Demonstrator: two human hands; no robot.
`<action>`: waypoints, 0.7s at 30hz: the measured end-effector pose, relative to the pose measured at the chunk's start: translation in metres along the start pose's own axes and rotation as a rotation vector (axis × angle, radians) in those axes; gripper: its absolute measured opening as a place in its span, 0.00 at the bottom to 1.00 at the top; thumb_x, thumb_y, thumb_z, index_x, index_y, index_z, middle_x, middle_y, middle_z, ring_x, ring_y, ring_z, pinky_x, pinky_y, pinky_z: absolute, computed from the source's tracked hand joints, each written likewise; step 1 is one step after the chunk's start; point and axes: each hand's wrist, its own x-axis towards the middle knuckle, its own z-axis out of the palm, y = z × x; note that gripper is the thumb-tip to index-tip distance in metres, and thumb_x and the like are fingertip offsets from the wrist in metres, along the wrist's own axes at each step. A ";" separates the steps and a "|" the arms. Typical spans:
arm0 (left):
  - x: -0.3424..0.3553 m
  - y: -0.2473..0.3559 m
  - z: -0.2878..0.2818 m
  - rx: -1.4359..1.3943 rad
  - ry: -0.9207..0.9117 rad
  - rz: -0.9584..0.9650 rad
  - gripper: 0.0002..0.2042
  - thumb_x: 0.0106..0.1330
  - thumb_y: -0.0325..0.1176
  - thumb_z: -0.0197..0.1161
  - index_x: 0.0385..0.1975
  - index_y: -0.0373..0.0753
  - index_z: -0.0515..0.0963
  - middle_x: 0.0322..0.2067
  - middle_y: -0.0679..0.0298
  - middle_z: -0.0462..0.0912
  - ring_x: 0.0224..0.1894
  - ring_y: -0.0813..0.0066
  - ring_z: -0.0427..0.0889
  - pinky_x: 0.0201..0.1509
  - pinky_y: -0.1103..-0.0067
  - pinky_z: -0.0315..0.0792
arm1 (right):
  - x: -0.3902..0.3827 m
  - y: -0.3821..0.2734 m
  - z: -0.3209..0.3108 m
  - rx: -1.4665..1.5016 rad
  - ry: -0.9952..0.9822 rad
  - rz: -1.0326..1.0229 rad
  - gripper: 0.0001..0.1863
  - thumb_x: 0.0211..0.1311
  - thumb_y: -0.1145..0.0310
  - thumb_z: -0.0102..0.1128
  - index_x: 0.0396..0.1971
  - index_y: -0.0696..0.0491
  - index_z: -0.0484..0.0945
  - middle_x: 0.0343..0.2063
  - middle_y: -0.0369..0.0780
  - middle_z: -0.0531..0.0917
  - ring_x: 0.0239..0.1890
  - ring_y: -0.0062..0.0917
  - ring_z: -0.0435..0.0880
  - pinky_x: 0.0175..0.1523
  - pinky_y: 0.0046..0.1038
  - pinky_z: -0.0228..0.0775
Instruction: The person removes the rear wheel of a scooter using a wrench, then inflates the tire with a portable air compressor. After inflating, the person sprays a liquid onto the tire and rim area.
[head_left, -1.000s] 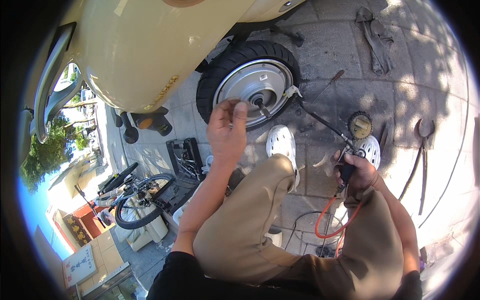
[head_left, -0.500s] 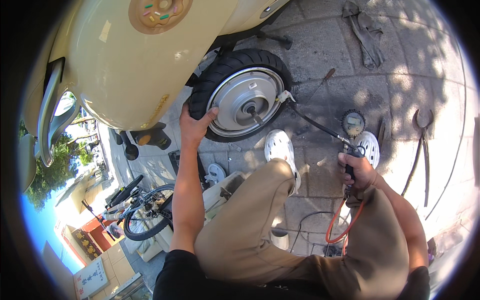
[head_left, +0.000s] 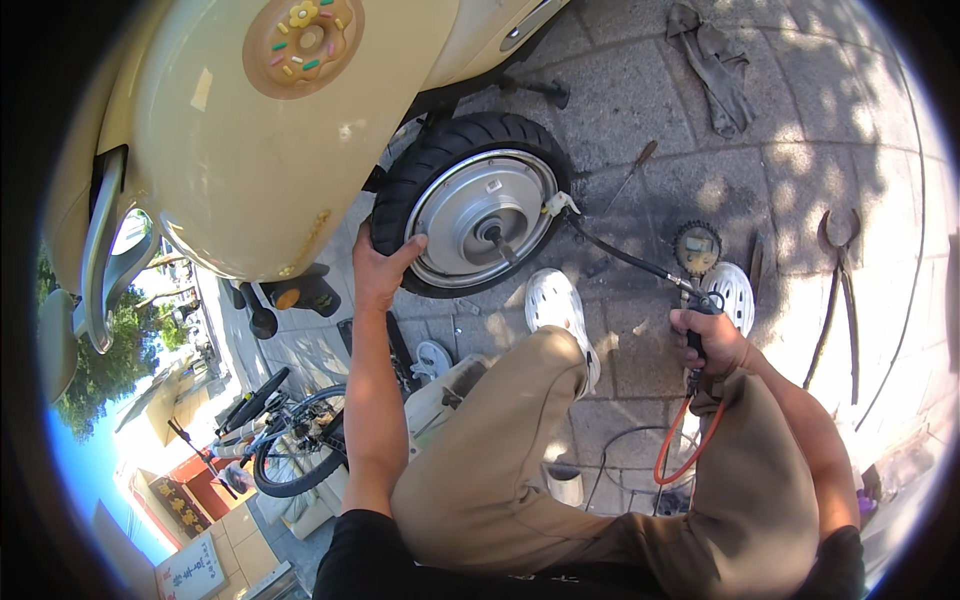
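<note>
Head view: left hand (head_left: pixel 382 270) clasps tyre (head_left: pixel 400 205) at its left edge; right hand (head_left: pixel 722 340) wrapped around inflator handle (head_left: pixel 694 346); wheel (head_left: pixel 462 222) just beside cream scooter (head_left: pixel 250 165). Advisable: brace wheel steadily, spare hose (head_left: pixel 625 254) any tug, keep gauge (head_left: pixel 697 247) face readable

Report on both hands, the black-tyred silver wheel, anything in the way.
Left hand grasping wheel. Right hand gripping black inflator with round gauge. Thin black hose runs to wheel. White perforated clog near wheel.
</note>
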 end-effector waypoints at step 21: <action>0.002 0.009 -0.008 0.040 -0.061 -0.072 0.39 0.50 0.42 0.89 0.60 0.31 0.79 0.50 0.56 0.89 0.50 0.67 0.87 0.58 0.72 0.81 | 0.004 0.000 -0.008 -0.003 0.042 0.012 0.14 0.71 0.57 0.67 0.30 0.47 0.74 0.24 0.33 0.74 0.19 0.19 0.69 0.20 0.24 0.54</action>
